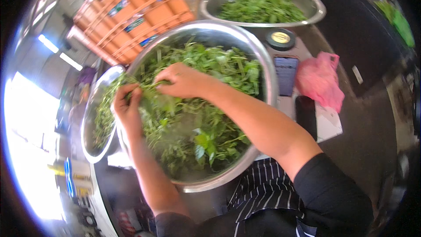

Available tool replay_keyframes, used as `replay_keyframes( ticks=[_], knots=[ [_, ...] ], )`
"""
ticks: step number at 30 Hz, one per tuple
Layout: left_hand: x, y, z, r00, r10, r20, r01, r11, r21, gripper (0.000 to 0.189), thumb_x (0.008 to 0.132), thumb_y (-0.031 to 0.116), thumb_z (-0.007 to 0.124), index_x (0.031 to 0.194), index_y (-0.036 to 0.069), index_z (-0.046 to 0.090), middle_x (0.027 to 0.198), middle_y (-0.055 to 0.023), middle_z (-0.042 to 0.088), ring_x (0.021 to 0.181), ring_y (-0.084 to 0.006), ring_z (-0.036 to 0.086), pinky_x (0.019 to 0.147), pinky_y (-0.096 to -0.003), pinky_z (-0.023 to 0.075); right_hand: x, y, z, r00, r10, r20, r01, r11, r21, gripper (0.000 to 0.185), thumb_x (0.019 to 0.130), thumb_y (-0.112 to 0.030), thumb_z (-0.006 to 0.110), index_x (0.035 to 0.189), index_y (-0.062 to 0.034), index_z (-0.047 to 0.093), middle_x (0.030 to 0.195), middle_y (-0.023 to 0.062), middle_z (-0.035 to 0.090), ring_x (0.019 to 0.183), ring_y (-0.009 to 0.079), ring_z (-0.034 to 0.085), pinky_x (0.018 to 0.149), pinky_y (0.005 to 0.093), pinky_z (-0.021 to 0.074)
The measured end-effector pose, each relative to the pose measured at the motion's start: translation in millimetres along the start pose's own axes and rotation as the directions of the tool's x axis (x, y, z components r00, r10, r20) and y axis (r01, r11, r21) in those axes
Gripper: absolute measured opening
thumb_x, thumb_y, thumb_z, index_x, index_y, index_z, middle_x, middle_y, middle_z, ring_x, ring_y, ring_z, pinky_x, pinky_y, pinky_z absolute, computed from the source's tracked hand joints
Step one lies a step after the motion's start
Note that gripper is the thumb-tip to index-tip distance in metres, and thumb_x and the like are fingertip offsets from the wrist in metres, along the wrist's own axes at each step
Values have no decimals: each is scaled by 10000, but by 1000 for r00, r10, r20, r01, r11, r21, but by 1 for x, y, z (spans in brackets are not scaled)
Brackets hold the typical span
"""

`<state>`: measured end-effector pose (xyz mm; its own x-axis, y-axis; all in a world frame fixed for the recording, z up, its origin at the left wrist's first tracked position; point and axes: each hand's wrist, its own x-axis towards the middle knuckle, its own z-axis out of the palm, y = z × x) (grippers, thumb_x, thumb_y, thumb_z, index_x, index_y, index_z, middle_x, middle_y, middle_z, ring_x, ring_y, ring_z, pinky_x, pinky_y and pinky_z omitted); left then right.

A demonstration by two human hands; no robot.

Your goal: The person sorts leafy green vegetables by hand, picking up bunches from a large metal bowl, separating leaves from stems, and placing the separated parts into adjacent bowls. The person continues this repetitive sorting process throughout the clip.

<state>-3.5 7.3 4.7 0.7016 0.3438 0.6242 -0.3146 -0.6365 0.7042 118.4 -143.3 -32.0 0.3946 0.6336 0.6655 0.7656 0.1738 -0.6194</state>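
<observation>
A large steel bowl full of leafy green stems stands before me. Over its left part, my left hand pinches a green stem between thumb and fingers. My right hand, just to the right above the leaves, has its fingers closed on the same stem or one beside it. At the left, partly behind my left hand, a smaller steel bowl holds thin green stems. Farther back, a steel bowl contains loose green leaves.
An orange plastic crate stands at the back left. Right of the large bowl lie a round black-lidded container, a lit phone, a dark phone and a pink plastic bag. More green leaves are at the far right.
</observation>
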Motion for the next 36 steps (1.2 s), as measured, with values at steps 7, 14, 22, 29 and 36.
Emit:
replay_keyframes(
  ticks=[7,14,22,29,36],
  knots=[
    [2,-9,-6,986,-132,102,150,971,-187,69,847,23,655,911,7,635,804,9,608,728,-52,527,661,-195,415,1,-6,-10,948,270,169,-292,949,122,280,833,-255,631,946,-1,663,648,79,590,604,118,506,612,297,434],
    [-3,3,4,992,-8,122,18,996,-86,60,824,-28,635,877,-3,625,781,-32,636,728,-83,575,683,-231,457,1,7,4,984,160,-82,-161,987,-7,233,826,-208,604,907,4,656,644,136,577,579,160,506,594,322,436],
    [-10,14,25,986,78,148,-96,988,120,98,780,-62,628,857,-3,636,753,-45,641,723,-93,566,706,-238,454,2,26,17,829,451,-330,-438,891,118,250,792,-208,578,797,29,657,694,210,622,638,335,602,638,429,480],
    [1,9,3,999,8,-45,-19,965,-262,70,835,4,662,900,8,638,801,-1,633,736,-55,550,684,-192,435,-6,56,-30,719,588,-370,-345,764,545,222,822,-248,676,847,-27,676,616,72,600,512,112,469,495,291,387],
    [1,-12,-5,995,-83,50,93,957,-275,81,856,39,649,928,9,627,803,3,619,733,-46,541,662,-188,420,7,-19,-1,986,154,-70,-139,973,183,235,811,-261,711,924,-57,680,880,69,665,803,177,612,761,320,472]
  ],
)
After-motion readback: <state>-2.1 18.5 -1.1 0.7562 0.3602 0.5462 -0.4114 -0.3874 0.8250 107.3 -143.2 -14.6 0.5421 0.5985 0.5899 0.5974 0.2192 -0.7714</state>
